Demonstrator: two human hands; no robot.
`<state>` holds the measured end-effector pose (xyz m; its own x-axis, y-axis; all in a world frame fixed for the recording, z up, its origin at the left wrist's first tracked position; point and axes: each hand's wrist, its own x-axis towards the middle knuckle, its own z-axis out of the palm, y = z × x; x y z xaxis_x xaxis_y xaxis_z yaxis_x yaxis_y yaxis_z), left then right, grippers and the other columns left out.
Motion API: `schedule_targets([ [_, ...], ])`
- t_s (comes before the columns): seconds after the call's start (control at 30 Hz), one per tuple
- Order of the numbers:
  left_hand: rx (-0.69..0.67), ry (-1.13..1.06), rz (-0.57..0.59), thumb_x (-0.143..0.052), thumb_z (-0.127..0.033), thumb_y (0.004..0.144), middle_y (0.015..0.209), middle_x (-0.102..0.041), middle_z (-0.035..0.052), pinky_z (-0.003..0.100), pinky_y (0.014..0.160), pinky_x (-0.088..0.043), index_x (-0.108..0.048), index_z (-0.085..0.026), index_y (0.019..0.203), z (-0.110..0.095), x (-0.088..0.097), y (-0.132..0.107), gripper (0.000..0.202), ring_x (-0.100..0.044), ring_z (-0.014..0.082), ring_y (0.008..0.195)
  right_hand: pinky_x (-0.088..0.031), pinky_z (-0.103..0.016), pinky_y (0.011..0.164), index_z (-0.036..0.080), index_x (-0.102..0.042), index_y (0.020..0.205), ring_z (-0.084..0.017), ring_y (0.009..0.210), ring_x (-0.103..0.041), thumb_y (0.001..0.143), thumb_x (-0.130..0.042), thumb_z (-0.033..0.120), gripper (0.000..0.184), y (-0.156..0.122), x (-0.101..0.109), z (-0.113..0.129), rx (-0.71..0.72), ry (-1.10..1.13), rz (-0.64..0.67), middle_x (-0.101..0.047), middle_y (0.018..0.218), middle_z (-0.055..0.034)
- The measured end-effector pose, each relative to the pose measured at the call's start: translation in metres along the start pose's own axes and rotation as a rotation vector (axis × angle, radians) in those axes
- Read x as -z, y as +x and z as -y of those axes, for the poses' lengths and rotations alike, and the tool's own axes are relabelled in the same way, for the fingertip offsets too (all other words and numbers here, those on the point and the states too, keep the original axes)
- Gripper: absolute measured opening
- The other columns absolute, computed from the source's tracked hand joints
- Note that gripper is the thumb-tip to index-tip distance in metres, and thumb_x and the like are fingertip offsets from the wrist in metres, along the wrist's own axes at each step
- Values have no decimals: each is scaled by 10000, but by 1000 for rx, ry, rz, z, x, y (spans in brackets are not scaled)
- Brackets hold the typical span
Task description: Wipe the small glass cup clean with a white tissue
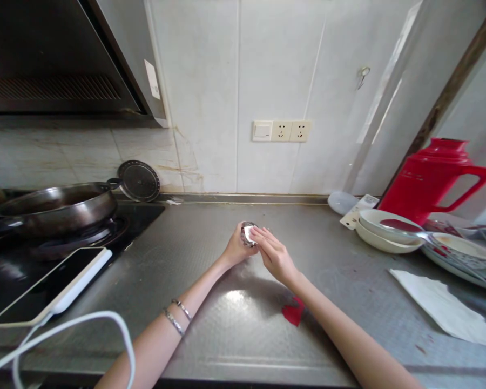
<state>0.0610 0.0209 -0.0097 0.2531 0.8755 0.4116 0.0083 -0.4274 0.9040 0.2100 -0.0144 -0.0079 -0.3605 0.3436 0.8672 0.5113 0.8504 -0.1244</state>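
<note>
My left hand [237, 247] is wrapped round a small, round, dark and silvery object [249, 225] above the middle of the counter; its exact kind cannot be made out. A small white piece that looks like tissue or paper [248, 234] lies against the top of that object. Over it comes my right hand [274, 254], its fingers close together and the fingertips pressing the white piece to the object. Most of the object is hidden by both hands. Below my right forearm, a torn red scrap [294, 312] lies on the counter.
On the metal counter [210, 346], a phone [51, 289] with a white cable lies at left beside a steel pan [60, 208] on the stove. At right stand stacked bowls [384, 240], a red thermos jug [433, 181] and a white tissue sheet [441, 305].
</note>
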Motion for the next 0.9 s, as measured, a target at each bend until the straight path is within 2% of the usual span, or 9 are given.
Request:
schedule_targets([
  [0.1, -49, 47, 1, -736, -114, 535, 947, -621, 24, 232, 665, -479, -457, -172, 1093, -1, -2, -2, 627, -601, 144, 787, -440, -489, 1050, 256, -559, 1247, -209, 1190, -567, 938, -387, 104, 384, 2, 0, -3, -112, 13, -82, -644, 1217, -78],
  [0.2, -63, 67, 13, -752, -152, 555, 926, -625, 16, 236, 668, -473, -474, -171, 1099, -1, -2, -3, 611, -601, 138, 762, -455, -483, 1038, 261, -576, 1220, -205, 1141, -604, 941, -406, 124, 354, 3, 2, -5, -169, 19, -136, -657, 1193, -74],
  [0.3, -58, 111, 3, -767, -218, 582, 902, -636, 16, 249, 663, -482, -487, -171, 1075, 1, 0, -2, 569, -604, 143, 750, -448, -487, 1044, 252, -550, 1247, -208, 1172, -581, 933, -394, 94, 384, 2, 6, -2, -85, -12, -94, -651, 1205, -77],
  [0.37, -42, 161, -11, -766, -231, 586, 854, -640, 12, 257, 650, -489, -498, -169, 1038, 4, 2, 0, 529, -608, 150, 735, -432, -484, 1061, 236, -522, 1273, -204, 1221, -539, 921, -377, 57, 421, 2, 8, 2, 16, -53, -14, -638, 1227, -85],
  [0.5, -51, 257, 53, -756, -194, 568, 783, -639, 11, 279, 655, -505, -513, -158, 973, 5, 4, 3, 474, -617, 174, 732, -411, -466, 1083, 177, -527, 1252, -204, 1284, -471, 897, -374, 17, 419, 7, 8, 8, 182, -137, 142, -620, 1253, -110],
  [0.6, -47, 281, 23, -735, -226, 599, 847, -646, 27, 282, 659, -507, -516, -158, 989, 2, 1, 1, 453, -617, 174, 751, -410, -479, 1079, 156, -541, 1232, -209, 1280, -475, 878, -350, -6, 434, 11, 11, 5, 175, -193, 142, -626, 1240, -123],
  [0.73, 12, 312, -56, -757, -300, 589, 898, -648, 29, 278, 658, -497, -499, -167, 1054, -3, -3, -2, 547, -611, 166, 756, -413, -513, 1067, 165, -552, 1231, -222, 1274, -481, 851, -329, -29, 481, 10, 17, -1, 136, -217, 113, -627, 1237, -127],
  [0.8, 13, 316, -53, -767, -286, 571, 847, -644, 20, 278, 649, -489, -506, -168, 1022, -3, -3, -1, 534, -606, 171, 741, -409, -506, 1074, 179, -563, 1223, -219, 1268, -488, 857, -337, -18, 474, 9, 17, 1, 142, -196, 118, -633, 1231, -115],
  [0.9, -72, 296, -4, -763, -246, 570, 799, -627, 16, 292, 679, -484, -528, -173, 943, -1, -1, 1, 447, -604, 182, 746, -398, -491, 1087, 192, -564, 1223, -210, 1262, -494, 874, -349, 6, 451, 9, 13, 7, 153, -163, 154, -635, 1232, -103],
])
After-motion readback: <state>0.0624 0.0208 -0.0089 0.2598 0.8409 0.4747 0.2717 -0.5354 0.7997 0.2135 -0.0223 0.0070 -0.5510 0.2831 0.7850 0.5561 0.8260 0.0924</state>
